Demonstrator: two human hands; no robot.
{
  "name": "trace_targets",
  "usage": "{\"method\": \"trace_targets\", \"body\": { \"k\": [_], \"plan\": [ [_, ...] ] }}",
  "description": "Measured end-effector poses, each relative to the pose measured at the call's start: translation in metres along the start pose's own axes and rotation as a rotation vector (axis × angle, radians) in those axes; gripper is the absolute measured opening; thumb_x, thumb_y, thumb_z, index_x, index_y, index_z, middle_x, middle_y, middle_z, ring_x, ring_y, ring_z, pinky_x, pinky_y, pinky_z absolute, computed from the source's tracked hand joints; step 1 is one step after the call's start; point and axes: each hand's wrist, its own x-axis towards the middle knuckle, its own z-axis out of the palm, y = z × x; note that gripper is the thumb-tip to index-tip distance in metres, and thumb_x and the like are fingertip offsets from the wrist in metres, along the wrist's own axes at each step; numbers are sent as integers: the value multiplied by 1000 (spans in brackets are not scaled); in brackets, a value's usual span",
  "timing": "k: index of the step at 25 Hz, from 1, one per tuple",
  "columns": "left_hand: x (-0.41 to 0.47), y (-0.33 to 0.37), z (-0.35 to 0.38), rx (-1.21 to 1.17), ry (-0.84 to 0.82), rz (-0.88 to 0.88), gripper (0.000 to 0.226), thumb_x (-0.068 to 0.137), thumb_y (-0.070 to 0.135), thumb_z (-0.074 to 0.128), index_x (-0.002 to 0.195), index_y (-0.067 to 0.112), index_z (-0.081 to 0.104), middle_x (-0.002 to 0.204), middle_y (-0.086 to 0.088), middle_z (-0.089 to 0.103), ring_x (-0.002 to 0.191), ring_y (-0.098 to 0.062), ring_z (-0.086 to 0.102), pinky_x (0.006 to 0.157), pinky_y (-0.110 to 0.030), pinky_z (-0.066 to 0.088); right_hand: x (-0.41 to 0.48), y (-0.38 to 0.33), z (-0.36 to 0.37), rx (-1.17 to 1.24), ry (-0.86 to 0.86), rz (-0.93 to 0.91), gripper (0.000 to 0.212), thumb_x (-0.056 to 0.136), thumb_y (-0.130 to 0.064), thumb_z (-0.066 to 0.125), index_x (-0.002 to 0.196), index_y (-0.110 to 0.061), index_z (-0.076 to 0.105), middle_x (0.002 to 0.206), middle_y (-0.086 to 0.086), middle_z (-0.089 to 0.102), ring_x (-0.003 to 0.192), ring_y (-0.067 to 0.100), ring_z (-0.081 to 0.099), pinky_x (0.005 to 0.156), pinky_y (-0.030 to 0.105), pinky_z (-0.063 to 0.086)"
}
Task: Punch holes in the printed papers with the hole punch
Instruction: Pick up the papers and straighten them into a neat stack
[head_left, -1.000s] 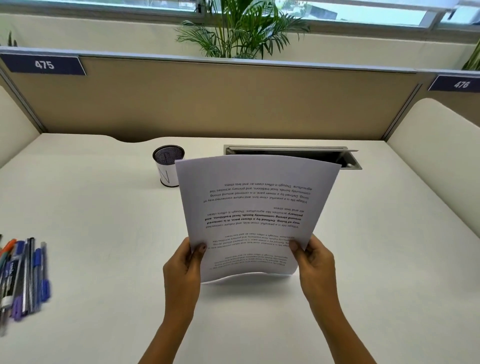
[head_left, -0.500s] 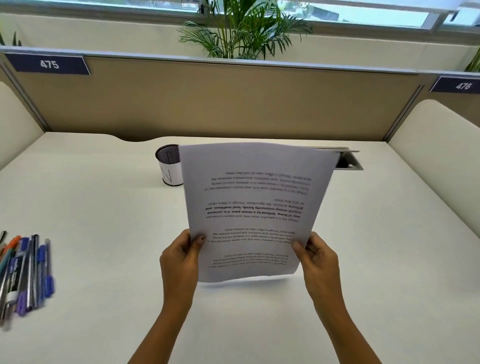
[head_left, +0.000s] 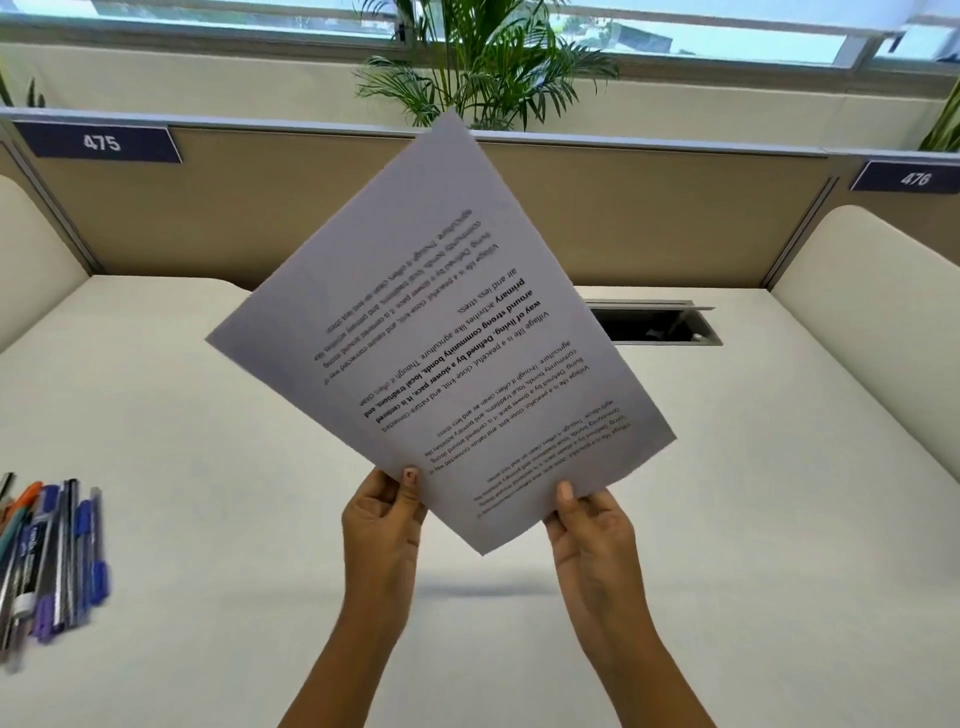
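Both hands hold the printed papers (head_left: 431, 332) up in the air above the white desk (head_left: 727, 519), the sheets turned at a slant with the text upside down to me. My left hand (head_left: 382, 514) pinches the lower left edge with its thumb on the front. My right hand (head_left: 589, 525) pinches the lower right edge the same way. A hole punch is not in view.
Several pens and markers (head_left: 49, 556) lie at the desk's left edge. An open cable slot (head_left: 660, 325) sits at the back right of the desk. Beige partitions (head_left: 675, 223) close off the back and sides, with a plant (head_left: 488, 57) behind them.
The papers have been lifted higher and rotated clockwise into a diagonal slant. They now cover the mesh pen cup that stood behind them. Both hands keep their grip.
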Motion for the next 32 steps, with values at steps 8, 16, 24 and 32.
{"method": "trace_targets", "body": {
  "k": [8,16,24,32],
  "plan": [
    [35,71,-72,303,-37,203,18,79,11,63,92,21,71,88,9,76,85,-5,69,83,-19,55,22,-40,-33,-426,123,-236,19,92,-2,54,108,-4,63,101,4,73,95,18,66,82,23,55],
    [24,52,-50,639,5,365,29,84,-5,62,89,23,66,84,25,72,80,4,67,78,-8,50,28,-48,-42,-558,166,-364,13,93,0,53,95,-10,62,83,-15,72,79,4,65,69,11,52],
    [17,13,-63,659,57,205,28,87,-5,60,85,22,67,81,21,72,77,4,65,72,-7,49,33,-18,-68,-634,209,-266,14,93,0,54,104,-5,62,91,-1,70,90,19,63,67,10,51],
    [17,4,-65,692,33,218,24,89,-1,58,88,22,67,85,22,72,81,2,66,73,-7,50,35,-10,-77,-622,237,-222,19,94,-1,53,110,-6,61,99,-2,69,84,0,64,70,9,51]
  ]
}}
